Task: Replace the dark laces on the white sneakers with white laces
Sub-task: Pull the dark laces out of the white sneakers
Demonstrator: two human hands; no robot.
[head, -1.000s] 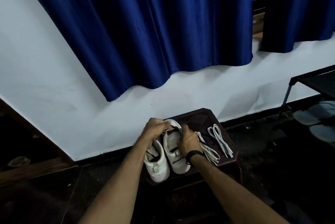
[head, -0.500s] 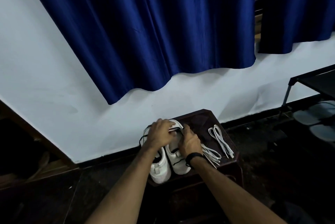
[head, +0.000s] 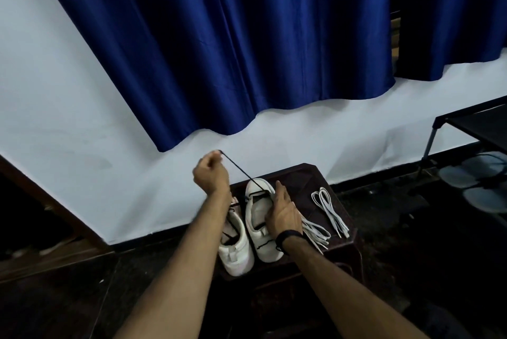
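Observation:
Two white sneakers stand side by side on a dark brown stool (head: 307, 174). My left hand (head: 211, 175) is raised above them and pinches a dark lace (head: 238, 168), drawn taut from the far eyelets of the right sneaker (head: 259, 218). My right hand (head: 282, 213) grips that sneaker's right side and holds it down. The left sneaker (head: 236, 248) still carries dark lacing and is partly hidden by my left forearm. Two bundles of white laces lie on the stool: one (head: 315, 231) beside my right wrist, another (head: 329, 209) further right.
The stool stands against a white wall under a blue curtain (head: 233, 50). A black metal rack (head: 472, 127) with pale sandals (head: 466, 176) beneath it is at the right. The floor around is dark.
My left hand has lifted up and away from the right sneaker, pulling the dark lace out into a taut line. My right hand has shifted to the sneaker's side.

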